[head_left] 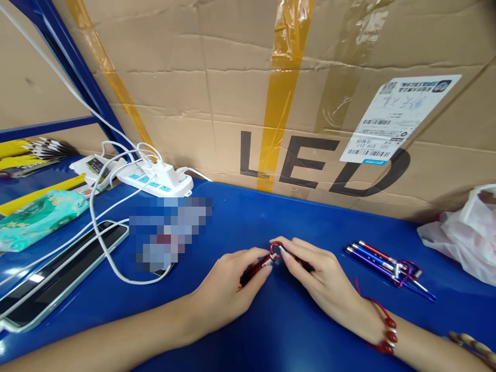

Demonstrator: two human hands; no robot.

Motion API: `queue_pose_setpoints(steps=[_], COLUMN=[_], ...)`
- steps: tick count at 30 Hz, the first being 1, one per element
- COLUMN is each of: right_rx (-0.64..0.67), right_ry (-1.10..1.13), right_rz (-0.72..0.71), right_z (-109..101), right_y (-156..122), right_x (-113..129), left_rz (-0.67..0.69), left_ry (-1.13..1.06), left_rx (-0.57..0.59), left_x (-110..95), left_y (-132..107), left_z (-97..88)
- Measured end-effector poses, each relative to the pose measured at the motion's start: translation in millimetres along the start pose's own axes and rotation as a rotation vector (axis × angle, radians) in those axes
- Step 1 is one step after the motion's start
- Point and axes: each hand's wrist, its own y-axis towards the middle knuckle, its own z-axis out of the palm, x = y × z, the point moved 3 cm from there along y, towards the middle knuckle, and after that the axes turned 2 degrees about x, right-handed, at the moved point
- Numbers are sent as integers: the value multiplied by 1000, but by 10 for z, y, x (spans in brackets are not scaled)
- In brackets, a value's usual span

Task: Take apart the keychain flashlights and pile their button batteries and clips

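Observation:
Just left of the middle, my left hand [228, 281] is wrapped round a dark red metal penlight-like tube [259, 268], most of it hidden by the fingers. At its end a red carabiner-style hook [276, 244] curves upward, and the thumb and forefinger of my right hand [315, 268] pinch it. Off to the right of that hand lies a small bundle of similar slim tubes [375, 258] in red, blue and purple, with purple and blue clips at their near ends.
Behind stands a large cardboard box [225, 93] marked LED. At left are a white power strip [147, 178] with looping cables, a phone [65, 274] and a green tissue pack [42, 217]. A white plastic bag [465, 227] sits at far right on the blue table [248, 212].

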Motion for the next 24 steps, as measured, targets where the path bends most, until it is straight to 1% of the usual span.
queue_pose_setpoints(steps=[7,13,19,22,24], right_rx=[2,-18,-5,-23,-43], right_ry=[-48,-53,-74,-81,-74], right_rz=[-47,-103,-113,-119,-124], right_z=[9,6,12,2,-9], right_y=[-14,-21,-31,-36,-35], right_x=[11,43,50,63,84], left_rz=[21,81,94,126,120], left_ry=[32,95,91,89,106], left_rx=[-5,-27,8,39,57], left_x=[8,-15,-28,-38,-40], left_y=[-33,-64,-69,-77,-89], left_z=[7,16,11,13,22])
